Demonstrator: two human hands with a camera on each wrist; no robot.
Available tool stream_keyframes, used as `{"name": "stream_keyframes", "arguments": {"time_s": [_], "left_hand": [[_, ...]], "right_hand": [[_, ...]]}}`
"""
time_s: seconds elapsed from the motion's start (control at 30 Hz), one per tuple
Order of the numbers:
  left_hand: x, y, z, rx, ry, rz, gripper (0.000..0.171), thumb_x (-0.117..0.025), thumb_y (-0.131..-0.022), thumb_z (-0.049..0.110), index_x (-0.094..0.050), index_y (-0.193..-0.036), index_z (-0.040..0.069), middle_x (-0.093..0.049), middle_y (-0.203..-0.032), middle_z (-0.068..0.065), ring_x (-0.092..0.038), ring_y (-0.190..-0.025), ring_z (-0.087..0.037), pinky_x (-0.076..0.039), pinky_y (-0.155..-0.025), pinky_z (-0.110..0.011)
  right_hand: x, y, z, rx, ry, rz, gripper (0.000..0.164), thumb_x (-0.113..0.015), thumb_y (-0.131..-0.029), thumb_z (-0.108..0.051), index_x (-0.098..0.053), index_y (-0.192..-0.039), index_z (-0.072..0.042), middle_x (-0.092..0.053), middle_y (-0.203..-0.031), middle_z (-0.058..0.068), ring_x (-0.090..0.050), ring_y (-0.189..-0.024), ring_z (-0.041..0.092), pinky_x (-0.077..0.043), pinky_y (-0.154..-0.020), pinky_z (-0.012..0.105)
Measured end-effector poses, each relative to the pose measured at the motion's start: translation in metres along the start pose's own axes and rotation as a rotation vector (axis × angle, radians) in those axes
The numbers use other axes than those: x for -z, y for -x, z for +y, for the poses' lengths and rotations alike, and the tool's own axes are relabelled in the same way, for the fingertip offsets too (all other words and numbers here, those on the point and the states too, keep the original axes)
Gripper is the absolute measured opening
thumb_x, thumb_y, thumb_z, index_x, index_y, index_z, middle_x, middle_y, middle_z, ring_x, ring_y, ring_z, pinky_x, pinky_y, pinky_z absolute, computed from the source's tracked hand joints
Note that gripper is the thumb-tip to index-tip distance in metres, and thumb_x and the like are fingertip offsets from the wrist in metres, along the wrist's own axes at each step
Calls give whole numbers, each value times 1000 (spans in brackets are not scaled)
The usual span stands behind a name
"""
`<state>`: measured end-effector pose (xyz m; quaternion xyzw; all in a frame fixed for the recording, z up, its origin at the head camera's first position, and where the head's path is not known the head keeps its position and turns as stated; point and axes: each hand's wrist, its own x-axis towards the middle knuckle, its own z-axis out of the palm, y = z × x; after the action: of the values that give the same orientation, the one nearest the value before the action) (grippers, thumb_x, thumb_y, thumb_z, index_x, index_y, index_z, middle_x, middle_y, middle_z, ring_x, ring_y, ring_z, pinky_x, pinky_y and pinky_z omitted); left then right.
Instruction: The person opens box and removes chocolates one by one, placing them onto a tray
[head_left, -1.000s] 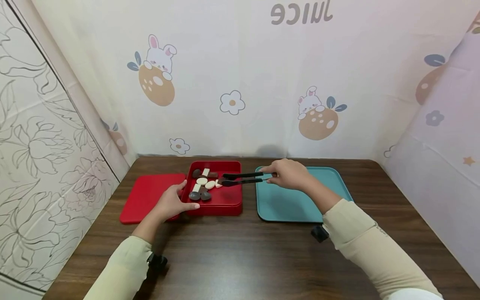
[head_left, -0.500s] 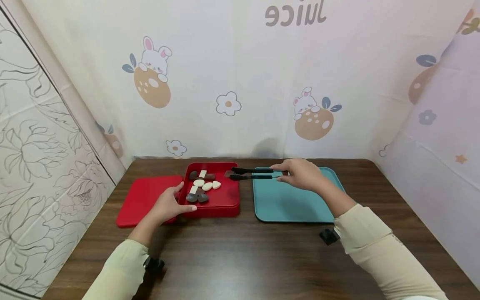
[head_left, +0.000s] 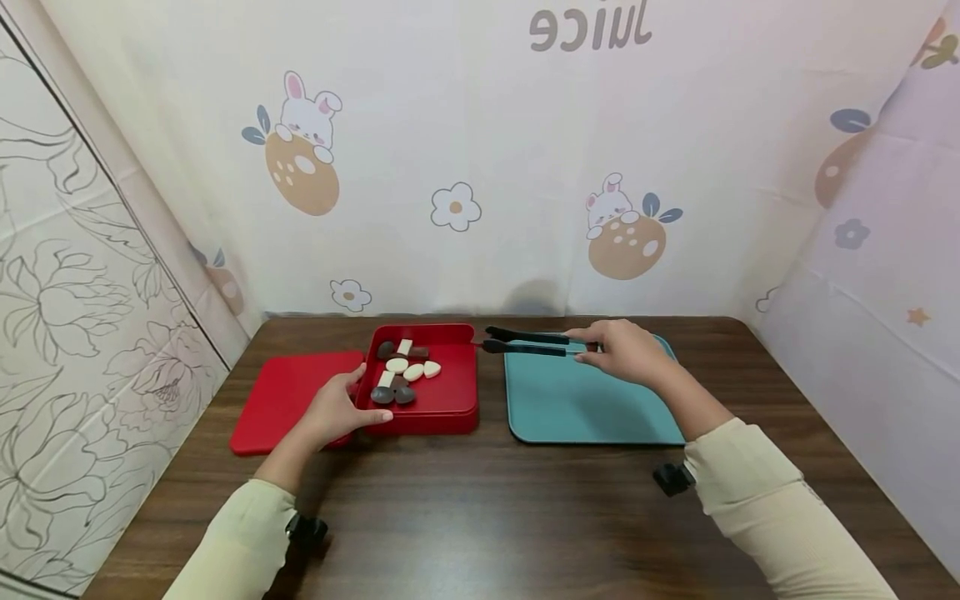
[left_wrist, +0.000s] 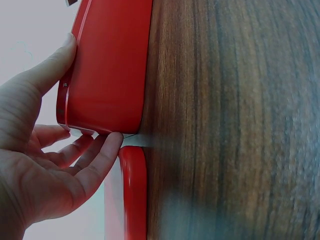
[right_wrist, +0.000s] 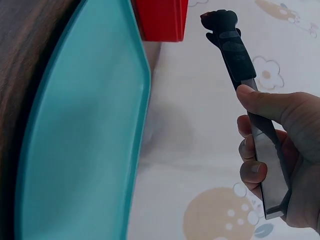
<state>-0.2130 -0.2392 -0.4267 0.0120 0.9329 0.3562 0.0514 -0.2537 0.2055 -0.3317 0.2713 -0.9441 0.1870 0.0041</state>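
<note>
Cloth (head_left: 517,117) of pale colour, printed with rabbits, round orange-brown fruits and flowers, forms the far background. Before it is a table (head_left: 465,517) of dark brown wood pattern. On the right of the table lies a flat blue-green tray (head_left: 592,408). On the left lies a flat red panel (head_left: 281,400), and just beside it, between panel and tray, stands an open red box (head_left: 427,423).

Two pale sleeves (head_left: 232,537) come from the near side, each with a small black device (head_left: 306,531) at the wrist. The left hand (head_left: 333,412) holds the red box at its near left corner: the thumb is on the near side, and the fingers touch the left side. The right hand (head_left: 626,350) appears above the far part of the tray and grasps black-ended tongs (head_left: 525,348), which point to the left. Their tips appear near the far right corner of the box. A small reddish-brown bit shows at these tips, but I cannot tell its shape.

Inside the box, toward the left, small pieces lie close together: dark egg-like pieces (head_left: 382,395), white rounded pieces (head_left: 397,365), white bars (head_left: 405,347) and a brown bar (head_left: 419,352).
</note>
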Motion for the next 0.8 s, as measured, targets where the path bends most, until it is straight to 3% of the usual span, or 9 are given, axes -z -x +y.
{"name": "stream_keyframes", "arguments": {"time_s": [0.13,0.37,0.5,0.6,0.8], "left_hand": [[-1,-1,0,-10,-5,-1,108,-84,-73,46,-27,-152,-1,-39,-146,-25,-42,-128,-40,-51,-92,-51],[-1,-1,-2,-10,-11,3,108,-84,-73,46,-27,-152,-1,-40,-145,-26,-42,-128,-40,-51,-92,-50],[-1,-1,-1,-9,-10,3,108,-84,-73,46,-27,-152,0,-40,-145,-26,-42,-128,-40,-51,-92,-51],[-1,-1,-1,-8,-11,4,107,-84,-73,46,-27,-152,0,-40,-145,-26,-42,-128,-40,-51,-92,-51],[-1,-1,-2,-8,-5,7,106,-84,-74,44,-27,-152,-1,-40,-145,-26,-41,-128,-40,-52,-91,-50]], "right_hand": [[-2,3,9,-28,0,3,44,-71,-90,-15,-62,-132,-8,-68,-92,3,-49,-53,10,-40,-49,30],[-2,5,21,-101,-19,-16,44,-70,-91,-16,-61,-134,-9,-71,-103,11,-39,-43,13,-31,-44,29],[-3,5,30,-139,-37,-50,45,-68,-92,-16,-59,-135,-8,-71,-83,5,-33,-42,13,-28,-44,28],[-4,5,36,-170,-38,-80,45,-67,-93,-17,-58,-137,-7,-59,-60,0,-31,-41,13,-27,-44,27],[-6,4,45,-216,-42,-106,46,-66,-94,-18,-57,-137,-7,-50,-51,5,-34,-42,14,-27,-43,28]]}}
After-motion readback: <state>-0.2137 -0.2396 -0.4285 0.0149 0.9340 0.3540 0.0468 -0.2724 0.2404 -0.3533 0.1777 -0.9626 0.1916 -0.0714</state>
